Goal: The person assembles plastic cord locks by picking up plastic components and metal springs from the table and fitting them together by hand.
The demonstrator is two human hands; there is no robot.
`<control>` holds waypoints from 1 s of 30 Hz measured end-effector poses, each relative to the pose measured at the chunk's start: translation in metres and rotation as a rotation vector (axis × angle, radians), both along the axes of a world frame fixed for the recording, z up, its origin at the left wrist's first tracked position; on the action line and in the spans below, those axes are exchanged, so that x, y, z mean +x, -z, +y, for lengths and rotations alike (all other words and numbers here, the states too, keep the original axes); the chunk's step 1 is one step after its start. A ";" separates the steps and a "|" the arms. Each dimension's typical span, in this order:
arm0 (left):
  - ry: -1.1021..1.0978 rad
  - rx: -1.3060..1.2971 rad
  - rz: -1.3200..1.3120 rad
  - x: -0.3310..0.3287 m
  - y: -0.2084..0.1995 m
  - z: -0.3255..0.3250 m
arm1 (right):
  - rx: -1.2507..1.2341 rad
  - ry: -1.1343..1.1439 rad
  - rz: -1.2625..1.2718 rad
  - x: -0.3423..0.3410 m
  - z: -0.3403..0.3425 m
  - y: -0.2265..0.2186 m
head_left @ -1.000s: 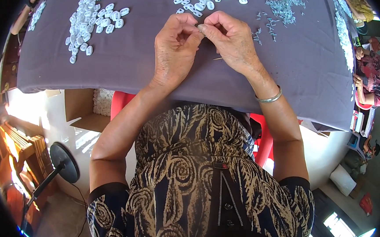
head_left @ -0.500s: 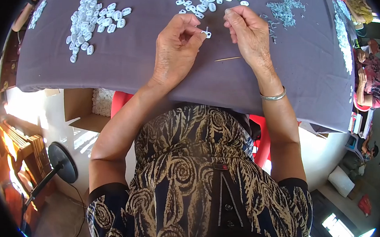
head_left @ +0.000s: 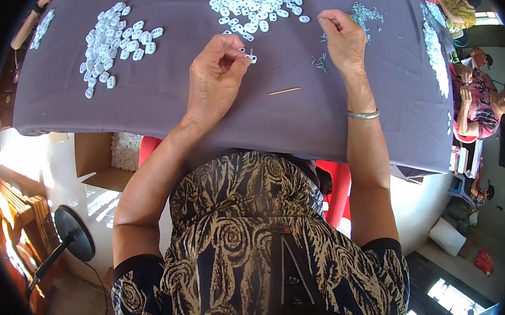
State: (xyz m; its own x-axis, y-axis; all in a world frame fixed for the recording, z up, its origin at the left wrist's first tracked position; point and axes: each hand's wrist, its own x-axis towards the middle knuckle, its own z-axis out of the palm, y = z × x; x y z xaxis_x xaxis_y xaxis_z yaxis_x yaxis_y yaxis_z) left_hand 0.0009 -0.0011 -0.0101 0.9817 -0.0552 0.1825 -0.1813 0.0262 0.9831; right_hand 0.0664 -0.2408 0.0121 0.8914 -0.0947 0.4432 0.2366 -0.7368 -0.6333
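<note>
My left hand [head_left: 212, 78] pinches a small white plastic piece [head_left: 252, 58] between thumb and fingertips, just above the dark cloth-covered table [head_left: 285, 120]. A thin metal pin stands up from that piece. To the right, my right hand [head_left: 347, 42] is closed, thumb against fingers, beside a heap of small metal pins [head_left: 365, 15]. Whether its fingertips hold a pin is too small to tell. A few loose pins [head_left: 319, 62] lie left of the right wrist. Between the hands and nearer to me rests a thin wooden stick [head_left: 284, 91], pointed at its ends.
A large pile of white plastic pieces [head_left: 253, 5] lies at the far middle. Another pile of white oval pieces [head_left: 101, 51] sits to the left. Below the table edge is an open cardboard box [head_left: 93, 154]. Other people [head_left: 482, 97] sit along the right side.
My right hand has shifted right, toward the metal pins, away from the left hand. The left hand still pinches the white piece. The whole view has moved slightly.
</note>
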 end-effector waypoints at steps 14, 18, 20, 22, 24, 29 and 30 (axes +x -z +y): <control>-0.026 -0.018 -0.062 0.002 0.007 -0.002 | -0.353 -0.165 0.097 0.019 0.005 0.002; -0.033 -0.019 -0.089 0.002 0.009 -0.003 | -0.341 -0.174 0.062 0.017 0.006 0.005; -0.034 -0.013 -0.082 0.002 0.008 -0.003 | -0.335 -0.191 0.061 0.015 0.008 0.005; -0.033 -0.006 -0.075 0.003 0.007 -0.003 | -0.327 -0.206 0.059 0.011 0.012 0.003; -0.016 -0.034 -0.069 0.003 0.010 -0.003 | -0.204 -0.232 0.066 0.000 0.024 -0.001; -0.020 -0.020 -0.070 0.003 0.011 -0.001 | -0.310 -0.197 0.228 -0.021 0.041 -0.013; -0.014 -0.003 -0.059 0.003 0.010 -0.001 | -0.476 -0.166 0.178 -0.023 0.042 -0.012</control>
